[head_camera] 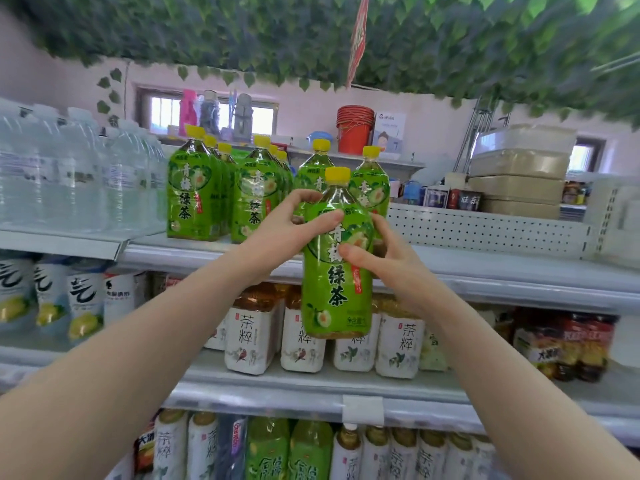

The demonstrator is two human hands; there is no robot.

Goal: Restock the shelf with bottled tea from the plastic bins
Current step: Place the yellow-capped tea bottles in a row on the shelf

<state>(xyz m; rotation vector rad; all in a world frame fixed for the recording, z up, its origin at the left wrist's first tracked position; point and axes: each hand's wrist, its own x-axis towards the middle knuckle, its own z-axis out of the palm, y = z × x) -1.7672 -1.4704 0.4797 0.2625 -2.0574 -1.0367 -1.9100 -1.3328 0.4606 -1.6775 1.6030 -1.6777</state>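
Glossy plastic bottle [334, 271], perforated metal shelf [485, 230]

Red bucket [354, 129], water bottles [79, 171] w/ ivy [311, 36].

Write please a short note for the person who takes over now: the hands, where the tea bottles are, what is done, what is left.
Left hand: grips the upper part of the held green tea bottle.
Right hand: grips the same bottle from the other side.
The bottle is upright, in the air in front of the top shelf, not yet set down.
Done: several green tea bottles already stand on that shelf, left and behind.
Left: set this bottle in the free space to the right of them. The bins are not in view.
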